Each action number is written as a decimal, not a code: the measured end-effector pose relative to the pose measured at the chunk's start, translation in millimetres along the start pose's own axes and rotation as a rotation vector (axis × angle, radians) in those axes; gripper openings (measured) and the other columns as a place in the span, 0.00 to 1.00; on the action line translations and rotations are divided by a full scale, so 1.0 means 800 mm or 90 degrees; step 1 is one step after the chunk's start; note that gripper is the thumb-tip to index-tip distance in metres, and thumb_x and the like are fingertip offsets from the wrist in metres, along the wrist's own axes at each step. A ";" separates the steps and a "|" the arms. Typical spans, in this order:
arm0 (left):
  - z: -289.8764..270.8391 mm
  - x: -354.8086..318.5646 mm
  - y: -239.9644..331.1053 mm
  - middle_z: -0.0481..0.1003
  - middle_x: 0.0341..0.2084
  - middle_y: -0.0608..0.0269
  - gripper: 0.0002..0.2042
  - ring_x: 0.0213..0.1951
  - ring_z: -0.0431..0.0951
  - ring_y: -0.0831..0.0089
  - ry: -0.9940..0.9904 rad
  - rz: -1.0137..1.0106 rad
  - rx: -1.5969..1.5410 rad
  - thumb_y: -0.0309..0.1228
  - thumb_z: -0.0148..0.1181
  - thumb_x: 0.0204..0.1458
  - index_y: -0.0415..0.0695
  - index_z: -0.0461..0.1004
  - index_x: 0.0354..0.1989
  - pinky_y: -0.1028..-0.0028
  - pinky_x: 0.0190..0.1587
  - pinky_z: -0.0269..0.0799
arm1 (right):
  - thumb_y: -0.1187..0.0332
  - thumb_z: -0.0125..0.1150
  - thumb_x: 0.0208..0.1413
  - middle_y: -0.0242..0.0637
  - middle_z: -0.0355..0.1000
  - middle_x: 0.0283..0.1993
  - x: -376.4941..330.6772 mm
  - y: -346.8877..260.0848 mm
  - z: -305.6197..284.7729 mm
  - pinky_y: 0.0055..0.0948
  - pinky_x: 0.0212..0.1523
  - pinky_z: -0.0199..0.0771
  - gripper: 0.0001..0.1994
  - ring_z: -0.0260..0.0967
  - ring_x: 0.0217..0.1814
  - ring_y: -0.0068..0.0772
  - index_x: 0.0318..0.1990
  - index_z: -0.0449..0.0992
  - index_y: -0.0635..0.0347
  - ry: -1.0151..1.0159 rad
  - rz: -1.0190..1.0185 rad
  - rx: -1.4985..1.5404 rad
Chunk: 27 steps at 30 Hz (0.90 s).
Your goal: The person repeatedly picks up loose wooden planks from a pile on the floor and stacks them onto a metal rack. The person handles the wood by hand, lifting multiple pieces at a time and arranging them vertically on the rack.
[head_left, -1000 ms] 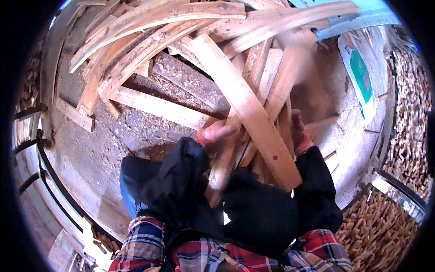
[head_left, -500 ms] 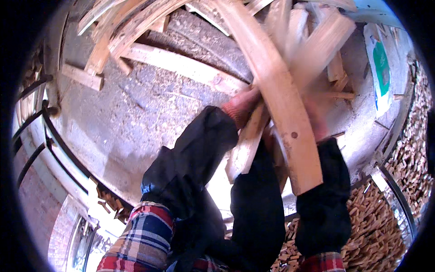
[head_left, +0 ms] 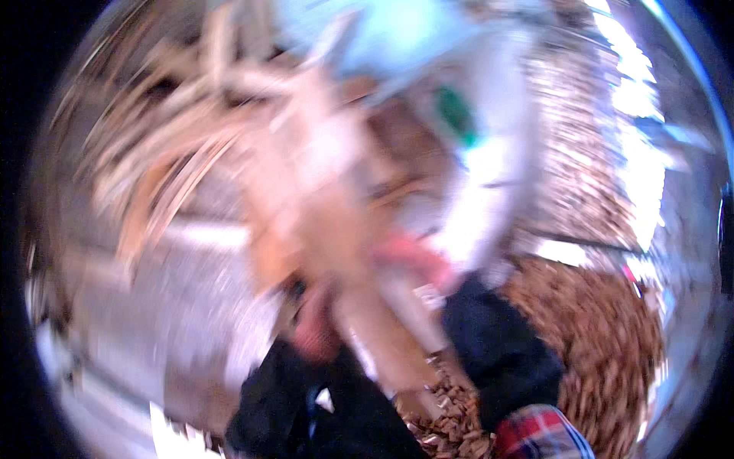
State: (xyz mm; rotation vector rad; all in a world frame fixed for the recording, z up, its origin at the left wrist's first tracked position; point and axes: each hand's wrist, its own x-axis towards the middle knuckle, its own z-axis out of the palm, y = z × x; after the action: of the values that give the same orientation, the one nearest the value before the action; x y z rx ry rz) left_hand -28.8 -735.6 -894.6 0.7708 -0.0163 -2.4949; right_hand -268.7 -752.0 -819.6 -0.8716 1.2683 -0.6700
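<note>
Motion smears most of this view. A bundle of long wooden boards (head_left: 382, 329) runs from the lower middle up toward the pile, between my two hands. On its left side my left hand (head_left: 315, 327), in a reddish glove, is closed around the boards. Against its right side lies my right hand (head_left: 413, 260), gloved in the same colour and closed on the bundle too, though its fingers are blurred. How many boards are in the bundle I cannot tell.
Loose long boards (head_left: 168, 176) lie heaped at the far left on the grey floor (head_left: 153, 321). A white sack with a green patch (head_left: 456, 115) lies right of the bundle. Big heaps of small wood pieces (head_left: 596, 329) fill the right side. Bright blue sheeting (head_left: 397, 30) shows at the back.
My view has swung right, so the pile and sack now sit further left. The curved board that crossed over my hands now lines up with the other boards, held between both hands.
</note>
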 end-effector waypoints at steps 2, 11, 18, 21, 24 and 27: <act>0.029 -0.048 0.009 0.55 0.67 0.59 0.38 0.66 0.56 0.61 -0.076 0.028 -0.035 0.59 0.42 0.60 0.47 0.44 0.71 0.61 0.69 0.47 | 0.55 0.50 0.63 0.42 0.74 0.53 -0.010 -0.022 0.066 0.33 0.60 0.63 0.20 0.69 0.54 0.38 0.53 0.76 0.60 -0.063 0.002 -0.084; -0.016 -0.289 -0.043 0.75 0.48 0.51 0.35 0.52 0.75 0.59 0.463 0.589 0.574 0.58 0.43 0.57 0.37 0.69 0.56 0.66 0.54 0.72 | 0.52 0.69 0.47 0.44 0.75 0.50 -0.052 -0.002 0.330 0.39 0.50 0.71 0.35 0.73 0.47 0.37 0.60 0.67 0.62 -0.067 0.403 0.296; -0.051 -0.339 0.049 0.75 0.43 0.52 0.31 0.46 0.76 0.58 0.113 0.038 -0.072 0.56 0.49 0.55 0.40 0.70 0.53 0.60 0.50 0.73 | 0.45 0.66 0.49 0.35 0.77 0.47 -0.078 0.028 0.453 0.35 0.47 0.73 0.29 0.74 0.46 0.31 0.53 0.76 0.55 -0.142 0.440 0.332; -0.065 -0.360 0.075 0.75 0.41 0.52 0.29 0.44 0.76 0.58 0.096 0.047 -0.181 0.56 0.52 0.54 0.41 0.70 0.52 0.58 0.49 0.73 | 0.45 0.65 0.50 0.32 0.77 0.45 -0.047 0.051 0.468 0.33 0.49 0.72 0.27 0.72 0.45 0.27 0.51 0.77 0.54 -0.116 0.400 0.084; -0.124 -0.372 0.073 0.75 0.39 0.52 0.28 0.42 0.76 0.57 0.129 0.076 -0.290 0.55 0.54 0.53 0.42 0.71 0.51 0.56 0.47 0.73 | 0.49 0.64 0.53 0.34 0.76 0.47 -0.002 0.086 0.466 0.32 0.52 0.71 0.25 0.72 0.47 0.27 0.52 0.77 0.56 -0.193 0.348 0.086; -0.205 -0.338 0.042 0.75 0.37 0.53 0.27 0.40 0.76 0.57 0.117 0.110 -0.401 0.54 0.57 0.52 0.44 0.71 0.49 0.54 0.46 0.74 | 0.55 0.60 0.58 0.37 0.75 0.50 0.044 0.133 0.486 0.33 0.55 0.71 0.22 0.72 0.50 0.29 0.54 0.75 0.59 -0.164 0.454 0.560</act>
State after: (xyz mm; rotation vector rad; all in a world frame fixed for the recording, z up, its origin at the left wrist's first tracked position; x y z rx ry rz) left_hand 263.5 -610.3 -885.1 0.6790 0.7008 -2.0706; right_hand 115.2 -654.7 -901.4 0.2242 0.8224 -0.4359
